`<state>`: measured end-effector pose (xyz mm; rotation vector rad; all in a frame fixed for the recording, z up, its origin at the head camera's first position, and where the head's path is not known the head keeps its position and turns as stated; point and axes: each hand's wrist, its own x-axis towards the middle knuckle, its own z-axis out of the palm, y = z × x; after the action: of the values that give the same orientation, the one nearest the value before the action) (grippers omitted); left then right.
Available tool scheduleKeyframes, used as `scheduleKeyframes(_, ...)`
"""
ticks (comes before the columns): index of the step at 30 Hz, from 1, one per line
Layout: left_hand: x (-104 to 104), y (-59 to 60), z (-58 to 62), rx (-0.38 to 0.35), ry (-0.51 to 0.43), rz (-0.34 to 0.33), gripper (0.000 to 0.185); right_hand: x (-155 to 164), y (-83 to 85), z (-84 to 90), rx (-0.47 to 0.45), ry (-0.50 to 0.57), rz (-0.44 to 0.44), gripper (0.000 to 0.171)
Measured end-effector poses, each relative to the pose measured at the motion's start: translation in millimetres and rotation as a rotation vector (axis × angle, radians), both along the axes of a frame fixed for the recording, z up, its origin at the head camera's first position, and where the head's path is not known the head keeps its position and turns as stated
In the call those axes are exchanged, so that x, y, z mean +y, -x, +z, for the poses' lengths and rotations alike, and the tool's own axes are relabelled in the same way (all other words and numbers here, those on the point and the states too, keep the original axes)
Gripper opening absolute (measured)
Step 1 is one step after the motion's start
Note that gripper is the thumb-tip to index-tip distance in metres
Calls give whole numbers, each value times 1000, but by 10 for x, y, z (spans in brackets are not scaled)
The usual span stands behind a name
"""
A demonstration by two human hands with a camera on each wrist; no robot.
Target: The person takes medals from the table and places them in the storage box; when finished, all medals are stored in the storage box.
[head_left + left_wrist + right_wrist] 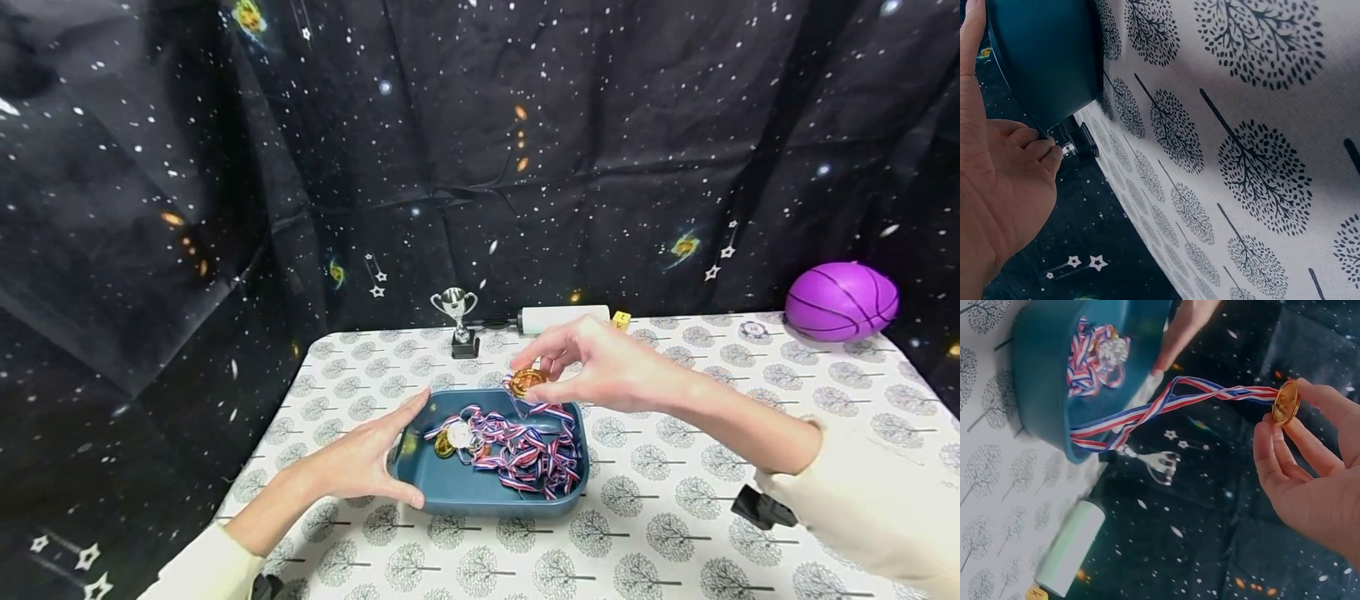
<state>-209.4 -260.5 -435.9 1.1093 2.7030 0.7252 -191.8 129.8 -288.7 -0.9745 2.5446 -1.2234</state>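
A dark teal bin (487, 507) stands on the table with several medals and their tangled red, white and blue ribbons (525, 454) in it. My left hand (367, 458) spans the bin's left end, thumb along the front rim and fingers at the back corner; in the left wrist view some fingers curl at the rim. Above the bin's back right part, my right hand (592, 362) pinches a gold medal (528, 382) between thumb and fingertips. Its striped ribbon (1166, 403) runs down over the rim into the bin. A silver medal (460, 434) and a gold one (444, 445) lie inside.
Behind the bin stands a silver trophy cup (454, 308) on a black base. A white cylinder (564, 318) and a yellow letter block (621, 320) lie at the table's back edge. A purple ball (842, 300) sits at the back right corner, before a black starry curtain.
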Motion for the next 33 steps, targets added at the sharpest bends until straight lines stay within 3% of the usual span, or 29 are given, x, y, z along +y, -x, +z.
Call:
scheduleKeyframes(2,3,7,0,-13,11,8,137,-53,27,-73,3,-18,-7,32)
scheduleKeyframes(3,82,-110,155,-28,30,40,136,-81,44,-117,3,-23,-10,32)
scheduleKeyframes(9,87,-107,164,-53,82,64,140,-256,131,-439,57,-34,22,31)
scheduleKeyframes(18,101,-123,189,-69,85,70,140,-526,244,-939,171,-105,100,37)
scheduleKeyframes(28,108,-116,202,-63,101,71,140,-727,389,-1207,215,-129,105,35)
scheduleKeyframes(33,104,-113,196,-63,101,77,141,-825,501,-1291,245,-165,149,34)
